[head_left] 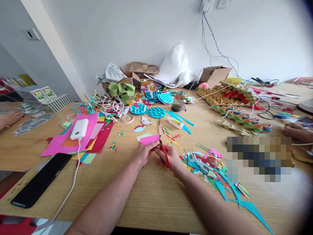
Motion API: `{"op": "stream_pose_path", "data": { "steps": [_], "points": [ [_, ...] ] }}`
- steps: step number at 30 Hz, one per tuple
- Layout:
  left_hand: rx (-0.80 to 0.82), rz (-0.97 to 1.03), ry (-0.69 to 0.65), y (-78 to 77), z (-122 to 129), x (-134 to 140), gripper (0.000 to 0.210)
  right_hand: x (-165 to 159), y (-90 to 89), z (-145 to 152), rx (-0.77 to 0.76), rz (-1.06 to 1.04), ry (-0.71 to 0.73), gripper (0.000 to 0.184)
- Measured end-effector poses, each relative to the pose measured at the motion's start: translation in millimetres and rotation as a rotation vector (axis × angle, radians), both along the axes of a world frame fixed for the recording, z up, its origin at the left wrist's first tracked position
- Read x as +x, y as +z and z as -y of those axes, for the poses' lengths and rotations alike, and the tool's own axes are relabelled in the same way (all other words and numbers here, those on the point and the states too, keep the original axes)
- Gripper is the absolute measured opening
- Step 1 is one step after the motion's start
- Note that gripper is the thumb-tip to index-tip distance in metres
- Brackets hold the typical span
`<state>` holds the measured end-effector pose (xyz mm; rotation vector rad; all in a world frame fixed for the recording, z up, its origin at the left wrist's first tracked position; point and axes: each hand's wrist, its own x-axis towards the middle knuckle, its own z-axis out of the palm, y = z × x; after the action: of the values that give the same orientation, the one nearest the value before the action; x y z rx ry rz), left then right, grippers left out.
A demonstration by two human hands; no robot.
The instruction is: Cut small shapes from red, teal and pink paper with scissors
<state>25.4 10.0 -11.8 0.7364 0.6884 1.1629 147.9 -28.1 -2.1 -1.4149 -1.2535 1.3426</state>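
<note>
Between the thumb and fingers of my left hand (143, 153) is a piece of pink paper (149, 139). My right hand (171, 157) grips red-handled scissors (167, 157), their blades pointing away from me along the paper's right edge. Just behind the pink piece lies a pale green paper scrap (144, 135). A little farther off are a fish cutout (146, 121) and a blue and red paper fish (139, 128). Thin colored paper strips (172, 137) and a glue bottle (175, 122) rest to the right of the blades.
Colored paper sheets (97, 137), a power bank (79, 128) with a white cable and a black phone (41, 179) lie at left. Paper scraps (207, 166) spread at right. Blue discs (156, 112), a jar (178, 101) and egg cartons (217, 94) stand behind. Other people's hands (11, 117) show at both sides.
</note>
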Motion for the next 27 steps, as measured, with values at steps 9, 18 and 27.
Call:
{"op": "stream_pose_path", "data": {
  "steps": [9, 18, 27],
  "points": [
    [-0.079, -0.038, 0.087, -4.2, -3.4, 0.8, 0.023, -3.4, -1.0, 3.0, -0.017, -0.001, 0.066, 0.037],
    [-0.031, -0.103, 0.039, 0.2, -1.0, -1.5, 0.019, 1.2, -3.4, 2.9, -0.029, -0.07, 0.157, 0.046],
    [-0.005, -0.12, 0.014, 1.1, -0.3, -2.5, 0.017, 2.7, -1.8, 3.2, -0.026, -0.073, 0.156, 0.054]
  ]
}}
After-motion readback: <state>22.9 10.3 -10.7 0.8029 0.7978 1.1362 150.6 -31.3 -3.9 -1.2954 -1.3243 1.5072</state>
